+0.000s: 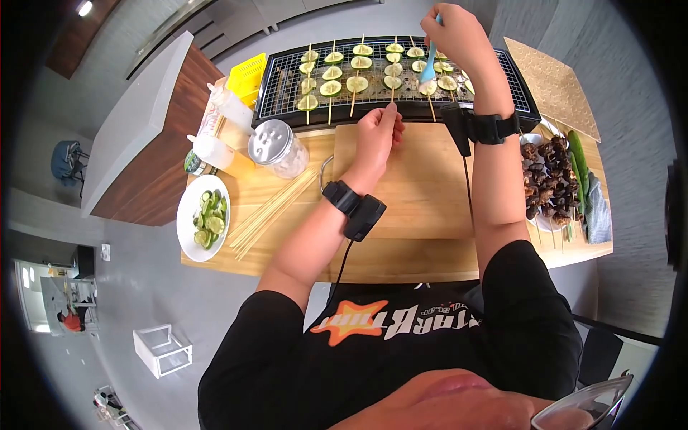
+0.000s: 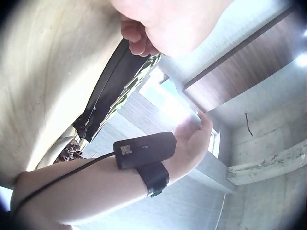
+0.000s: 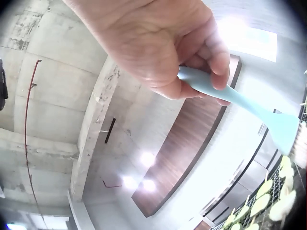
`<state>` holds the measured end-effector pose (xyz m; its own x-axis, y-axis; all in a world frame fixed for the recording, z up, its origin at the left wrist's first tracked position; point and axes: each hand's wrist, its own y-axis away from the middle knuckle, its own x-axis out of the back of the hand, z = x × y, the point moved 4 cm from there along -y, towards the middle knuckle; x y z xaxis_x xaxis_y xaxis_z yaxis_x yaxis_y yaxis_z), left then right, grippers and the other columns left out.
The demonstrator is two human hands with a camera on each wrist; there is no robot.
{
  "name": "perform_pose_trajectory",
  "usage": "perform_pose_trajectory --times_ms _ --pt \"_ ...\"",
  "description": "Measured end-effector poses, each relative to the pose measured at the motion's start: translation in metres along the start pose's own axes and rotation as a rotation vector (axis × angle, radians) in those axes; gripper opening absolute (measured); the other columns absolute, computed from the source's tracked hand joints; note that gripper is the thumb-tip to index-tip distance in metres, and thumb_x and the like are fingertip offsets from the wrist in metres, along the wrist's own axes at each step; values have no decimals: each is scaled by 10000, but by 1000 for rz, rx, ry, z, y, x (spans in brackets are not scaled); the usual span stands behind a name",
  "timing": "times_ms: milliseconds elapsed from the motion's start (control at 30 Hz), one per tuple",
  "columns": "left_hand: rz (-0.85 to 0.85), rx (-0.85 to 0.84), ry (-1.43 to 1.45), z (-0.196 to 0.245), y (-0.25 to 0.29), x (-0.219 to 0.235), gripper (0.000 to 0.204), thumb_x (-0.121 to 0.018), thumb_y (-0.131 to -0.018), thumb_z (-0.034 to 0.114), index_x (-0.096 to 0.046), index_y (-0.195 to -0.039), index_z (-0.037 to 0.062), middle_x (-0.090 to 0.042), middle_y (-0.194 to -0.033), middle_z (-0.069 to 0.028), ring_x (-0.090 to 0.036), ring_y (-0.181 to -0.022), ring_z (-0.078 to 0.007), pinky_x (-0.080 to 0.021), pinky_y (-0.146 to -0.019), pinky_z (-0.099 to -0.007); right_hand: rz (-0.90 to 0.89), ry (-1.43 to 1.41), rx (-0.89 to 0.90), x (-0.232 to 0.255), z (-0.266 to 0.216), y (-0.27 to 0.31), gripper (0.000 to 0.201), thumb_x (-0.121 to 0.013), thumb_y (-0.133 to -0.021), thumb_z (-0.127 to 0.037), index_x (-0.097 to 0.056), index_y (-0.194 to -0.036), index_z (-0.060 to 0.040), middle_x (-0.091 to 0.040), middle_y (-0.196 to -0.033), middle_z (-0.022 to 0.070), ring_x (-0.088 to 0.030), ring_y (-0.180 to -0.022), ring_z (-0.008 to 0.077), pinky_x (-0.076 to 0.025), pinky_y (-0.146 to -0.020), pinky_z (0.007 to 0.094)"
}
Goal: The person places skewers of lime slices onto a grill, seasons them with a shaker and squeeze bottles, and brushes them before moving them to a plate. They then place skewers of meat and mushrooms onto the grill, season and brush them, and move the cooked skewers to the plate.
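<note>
My right hand (image 1: 462, 36) grips a light blue basting brush (image 3: 244, 103). In the head view the brush's bristles come down over zucchini slices (image 1: 428, 87) on a skewer toward the grill's right side. My left hand (image 1: 378, 140) is at the grill's near edge, fingers curled, thumb and forefinger pinching the lower end of a zucchini skewer (image 1: 393, 83). Several more skewers of zucchini rounds (image 1: 330, 87) lie across the wire rack of the black grill (image 1: 287, 109). The left wrist view shows the left hand's curled fingers (image 2: 137, 43) beside the black grill edge.
A wooden cutting board (image 1: 423, 193) lies before the grill. Left of it are bare skewers (image 1: 276, 211), a shaker jar (image 1: 287, 154), squeeze bottles (image 1: 222, 154), a yellow basket (image 1: 247, 77) and a bowl of zucchini slices (image 1: 185, 229). Dark meat skewers (image 1: 550, 175), cucumbers (image 1: 579, 161) and a cloth (image 1: 597, 215) lie right.
</note>
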<state>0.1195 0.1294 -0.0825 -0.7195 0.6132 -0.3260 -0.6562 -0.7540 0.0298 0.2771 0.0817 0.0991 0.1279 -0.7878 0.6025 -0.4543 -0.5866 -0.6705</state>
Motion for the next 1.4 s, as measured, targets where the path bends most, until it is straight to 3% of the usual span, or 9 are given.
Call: perform_pose_trajectory --times_ms 300,500,533,633,1067,1167,1267,1367,1400 --pt "0 20 11 1 2 -1 284 -575 -941 323 -572 -799 77 -577 -666 2 -508 -532 -68 -367 -481 -207 -31 51 19 -3 8 -1 228 -533 -804 -153 -619 -733 46 -612 -742 278 -613 -775 432 -487 -702 469" --pt "-11 14 25 1 2 -1 272 -577 -938 309 -574 -803 73 -583 -677 -3 -514 -535 -70 -378 -487 -207 208 -129 -52 9 21 -7 213 -587 -854 -170 -588 -796 35 -600 -696 232 -616 -689 388 -487 -638 426" --pt "-10 18 23 1 2 -1 266 -577 -938 302 -574 -805 71 -584 -681 -5 -515 -536 -70 -382 -490 -207 92 -137 -164 7 24 -7 182 -601 -876 -157 -587 -866 24 -619 -706 155 -619 -671 279 -484 -644 356" --pt "-19 10 18 0 1 -1 245 -577 -935 280 -576 -814 66 -585 -692 -9 -519 -539 -72 -391 -497 -206 39 18 -11 -21 64 -11 269 -590 -865 -268 -630 -923 -8 -646 -685 117 -620 -601 227 -488 -617 346" --pt "-24 26 11 1 3 -1 194 -566 -932 231 -584 -835 64 -587 -707 -1 -528 -553 -59 -393 -492 -193 -133 22 -170 6 42 -9 259 -574 -838 -235 -650 -880 9 -641 -656 88 -592 -570 159 -473 -578 303" --pt "-26 26 3 2 3 -1 195 -567 -931 236 -584 -835 67 -587 -705 0 -529 -553 -58 -393 -492 -192 -179 14 -169 5 40 -7 257 -572 -828 -226 -649 -875 14 -652 -663 92 -588 -556 154 -474 -567 300" --pt "-24 26 10 0 2 -1 196 -567 -930 240 -586 -835 70 -587 -703 1 -529 -554 -57 -392 -493 -193 -71 108 -52 7 42 -9 261 -570 -819 -221 -647 -876 22 -657 -663 90 -585 -551 145 -472 -562 290" --pt "-22 15 7 0 2 -1 197 -566 -931 241 -587 -835 71 -586 -702 3 -529 -552 -57 -392 -493 -194 -155 56 -137 5 46 -8 278 -583 -804 -238 -665 -901 10 -651 -742 221 -656 -784 374 -510 -749 404" --pt "-22 14 9 -1 2 -1 198 -565 -932 241 -587 -834 71 -587 -703 2 -528 -552 -57 -393 -494 -194 -138 23 -150 7 45 -7 286 -584 -808 -248 -664 -898 12 -653 -746 218 -658 -785 370 -509 -746 402"
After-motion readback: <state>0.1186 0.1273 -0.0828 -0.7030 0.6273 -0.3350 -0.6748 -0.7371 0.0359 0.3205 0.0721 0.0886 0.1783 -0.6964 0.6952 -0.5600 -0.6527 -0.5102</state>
